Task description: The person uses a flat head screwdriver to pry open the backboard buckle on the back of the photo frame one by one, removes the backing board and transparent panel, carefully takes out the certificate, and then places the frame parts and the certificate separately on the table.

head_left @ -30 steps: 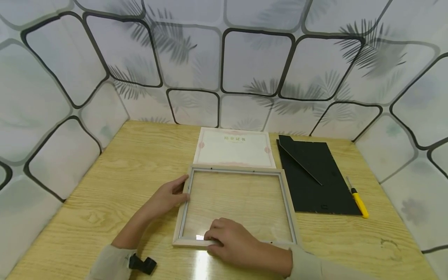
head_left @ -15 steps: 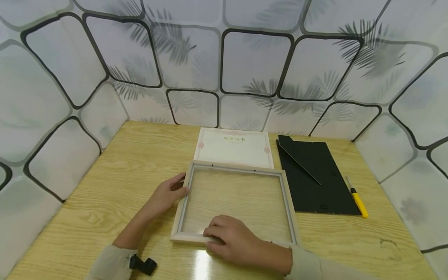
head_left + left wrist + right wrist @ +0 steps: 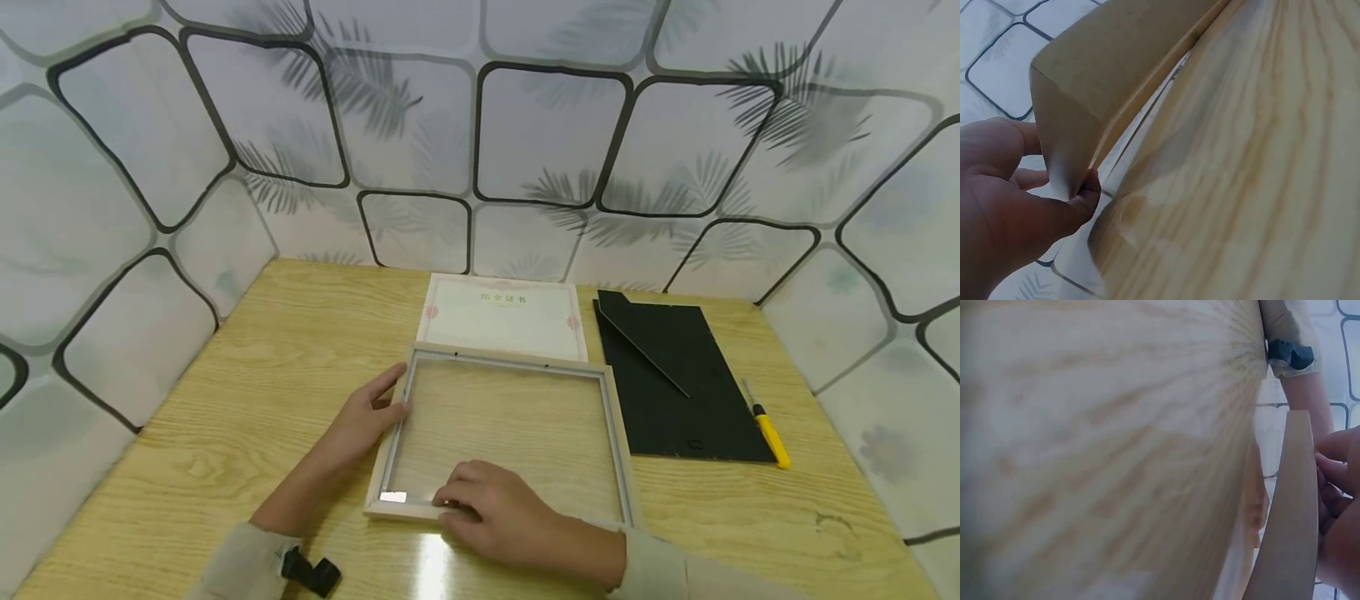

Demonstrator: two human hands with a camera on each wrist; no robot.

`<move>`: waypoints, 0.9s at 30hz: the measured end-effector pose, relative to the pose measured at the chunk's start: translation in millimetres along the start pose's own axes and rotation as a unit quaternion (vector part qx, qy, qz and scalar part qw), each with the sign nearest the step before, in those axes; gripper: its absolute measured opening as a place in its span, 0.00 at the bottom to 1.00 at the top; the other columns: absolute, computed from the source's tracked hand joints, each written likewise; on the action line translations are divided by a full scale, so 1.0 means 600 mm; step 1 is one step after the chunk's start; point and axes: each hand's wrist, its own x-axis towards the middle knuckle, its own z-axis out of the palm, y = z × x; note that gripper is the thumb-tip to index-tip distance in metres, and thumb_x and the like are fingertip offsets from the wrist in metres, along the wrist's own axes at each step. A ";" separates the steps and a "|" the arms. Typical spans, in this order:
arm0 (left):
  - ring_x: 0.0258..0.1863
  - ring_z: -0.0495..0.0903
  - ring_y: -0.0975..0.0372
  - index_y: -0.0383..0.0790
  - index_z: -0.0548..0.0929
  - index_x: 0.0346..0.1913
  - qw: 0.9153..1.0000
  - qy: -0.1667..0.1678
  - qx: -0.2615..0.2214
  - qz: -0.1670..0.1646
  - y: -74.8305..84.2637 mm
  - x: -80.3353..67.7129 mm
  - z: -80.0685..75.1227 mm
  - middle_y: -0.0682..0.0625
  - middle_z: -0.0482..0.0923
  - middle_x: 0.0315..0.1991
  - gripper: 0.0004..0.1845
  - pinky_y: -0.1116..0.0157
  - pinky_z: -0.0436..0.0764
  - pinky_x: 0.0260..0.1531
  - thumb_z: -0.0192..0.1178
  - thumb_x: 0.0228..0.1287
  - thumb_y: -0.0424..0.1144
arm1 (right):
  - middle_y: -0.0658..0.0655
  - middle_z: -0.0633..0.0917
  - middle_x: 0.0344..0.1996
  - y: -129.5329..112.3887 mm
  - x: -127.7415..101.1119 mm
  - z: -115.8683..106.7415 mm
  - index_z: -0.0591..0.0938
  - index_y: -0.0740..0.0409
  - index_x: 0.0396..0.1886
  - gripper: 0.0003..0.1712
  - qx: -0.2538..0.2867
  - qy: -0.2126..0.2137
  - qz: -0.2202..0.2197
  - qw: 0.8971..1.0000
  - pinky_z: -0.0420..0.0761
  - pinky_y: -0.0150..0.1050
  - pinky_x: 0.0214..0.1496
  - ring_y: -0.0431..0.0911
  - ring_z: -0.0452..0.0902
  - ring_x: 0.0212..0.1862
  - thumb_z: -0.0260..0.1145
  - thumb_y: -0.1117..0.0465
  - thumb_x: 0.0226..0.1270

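A pale wooden picture frame (image 3: 510,360) with a grey inner lip and a see-through pane lies back side up in front of me. My left hand (image 3: 367,421) grips its left side, thumb on top and fingers around the outer edge. In the left wrist view, that hand (image 3: 1010,194) pinches the frame's wooden side (image 3: 1116,69). My right hand (image 3: 498,512) holds the near side with curled fingers inside the edge and the thumb outside. The right wrist view has this hand (image 3: 1341,506) against the wooden strip (image 3: 1291,512), fingers partly hidden.
A certificate sheet (image 3: 502,321) lies just beyond the frame on the wood-grain table (image 3: 300,333). To the right is a black backing board (image 3: 660,417) with a stand leg (image 3: 637,342), and beside it a yellow-handled screwdriver (image 3: 771,437). Patterned walls surround the table.
The frame has shifted slightly away from me, its left end most, with the left hand moving along with it. The right hand keeps its hold on the near side.
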 end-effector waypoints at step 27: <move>0.69 0.63 0.48 0.45 0.62 0.78 0.983 0.004 -0.180 -0.025 -0.007 0.016 0.003 0.43 0.54 0.79 0.38 0.61 0.75 0.57 0.57 0.65 0.27 | 0.43 0.84 0.46 0.008 0.001 -0.015 0.87 0.54 0.47 0.11 0.097 0.022 0.035 0.994 0.81 0.33 0.55 0.35 0.78 0.51 0.60 0.59 0.77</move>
